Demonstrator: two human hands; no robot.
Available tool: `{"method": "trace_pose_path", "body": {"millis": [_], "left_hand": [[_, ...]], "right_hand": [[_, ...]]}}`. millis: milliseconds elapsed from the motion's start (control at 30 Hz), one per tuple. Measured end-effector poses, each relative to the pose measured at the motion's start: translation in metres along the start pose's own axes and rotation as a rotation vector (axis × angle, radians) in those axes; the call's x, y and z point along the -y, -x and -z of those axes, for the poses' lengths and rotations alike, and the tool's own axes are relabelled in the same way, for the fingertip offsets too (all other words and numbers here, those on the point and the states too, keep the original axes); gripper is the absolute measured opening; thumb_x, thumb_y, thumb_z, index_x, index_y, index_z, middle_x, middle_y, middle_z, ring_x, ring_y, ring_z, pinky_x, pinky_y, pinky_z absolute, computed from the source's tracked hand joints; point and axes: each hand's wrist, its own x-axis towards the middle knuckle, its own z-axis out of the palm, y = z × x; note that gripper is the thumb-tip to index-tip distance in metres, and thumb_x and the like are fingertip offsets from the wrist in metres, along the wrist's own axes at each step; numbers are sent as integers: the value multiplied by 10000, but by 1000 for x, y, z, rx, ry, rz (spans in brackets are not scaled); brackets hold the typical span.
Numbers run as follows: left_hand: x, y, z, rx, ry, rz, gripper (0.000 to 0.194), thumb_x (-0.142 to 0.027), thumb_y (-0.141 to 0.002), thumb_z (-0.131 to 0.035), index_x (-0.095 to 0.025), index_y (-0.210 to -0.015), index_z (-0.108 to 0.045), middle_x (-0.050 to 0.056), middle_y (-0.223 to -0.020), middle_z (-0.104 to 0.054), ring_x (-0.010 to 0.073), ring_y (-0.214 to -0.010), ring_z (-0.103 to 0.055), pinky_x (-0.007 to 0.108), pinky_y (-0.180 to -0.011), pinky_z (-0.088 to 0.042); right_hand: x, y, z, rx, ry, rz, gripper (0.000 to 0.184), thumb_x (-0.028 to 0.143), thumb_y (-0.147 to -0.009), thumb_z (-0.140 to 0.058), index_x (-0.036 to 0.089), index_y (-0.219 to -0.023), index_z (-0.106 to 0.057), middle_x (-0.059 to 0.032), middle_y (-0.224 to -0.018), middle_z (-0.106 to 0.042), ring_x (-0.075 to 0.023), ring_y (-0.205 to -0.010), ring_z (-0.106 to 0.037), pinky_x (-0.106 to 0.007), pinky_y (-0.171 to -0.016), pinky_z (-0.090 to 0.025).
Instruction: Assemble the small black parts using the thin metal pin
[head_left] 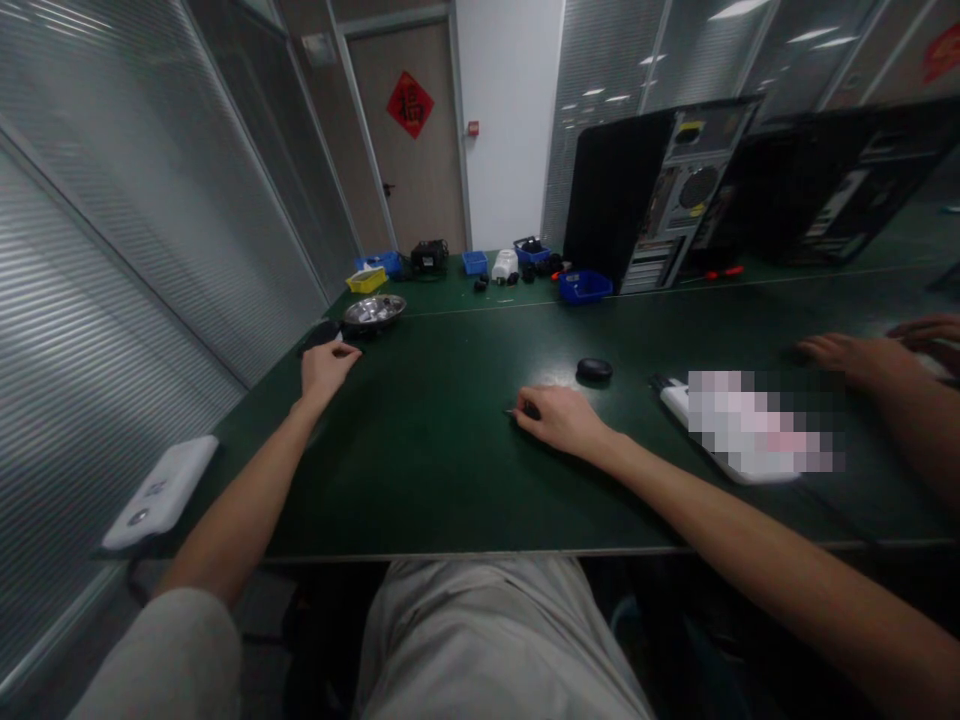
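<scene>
Over the left side of the green table (442, 480), my left hand (326, 374) is pinched closed. A bit of something dark shows at its fingertips, too small to name. Just behind that hand lies a dark round object (321, 335), partly covered by it. A shiny metal dish (375, 312) with small pieces in it stands beyond. My right hand (561, 418) rests on the table with its fingers curled round a small dark tool (531, 410) with a thin tip pointing left. Behind it sits a black oval object (595, 370), apart from the hand.
White flat devices lie at the left edge (161, 492) and right (731, 440), the latter partly blurred out. Another person's hands (862, 355) are at far right. Computer cases (622, 200), blue bins (585, 287) and a yellow bin (367, 281) stand at the back.
</scene>
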Motion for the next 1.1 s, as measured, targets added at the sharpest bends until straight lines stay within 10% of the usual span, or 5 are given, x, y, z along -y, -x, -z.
{"method": "trace_pose_path", "body": {"millis": [167,300,567,1100], "left_hand": [[-107,61,-29,499,431,-429,281,-424,-906,-712,-180,-1030,-776,73,-1060,-747,192,-874,-657,301,-777,-491],[-150,108,-50,772,563,-596,252,-393,-917,-718,-158,-1000,-751,66,-1014,-728,144,-765,-608,268,-697,-455],[-151,115,-52,808,562,-563,316,-403,-919,-725,-148,-1104,-704,-13,-776,-614,111,-646,-504,243,-629,-377],[-149,113,-56,757,590,-664,302,-409,-952,-700,-165,-1111,-781,81,-1025,-673,131,-751,-553,255,-672,-430]], "right_hand": [[5,2,1,-31,-77,48,213,410,-1005,-552,226,-1016,-659,-42,-956,-709,-178,-781,-607,-284,-653,-322],[11,4,-1,-84,-140,132,200,391,-1009,-544,217,-1007,-642,-33,-939,-697,-165,-776,-595,-277,-677,-327],[13,5,-9,-57,-153,187,153,351,-975,-578,215,-962,-647,-20,-904,-687,-148,-735,-564,-267,-665,-302],[12,5,-7,-44,-126,169,146,348,-968,-584,220,-951,-654,-21,-911,-698,-161,-758,-589,-281,-667,-312]]}}
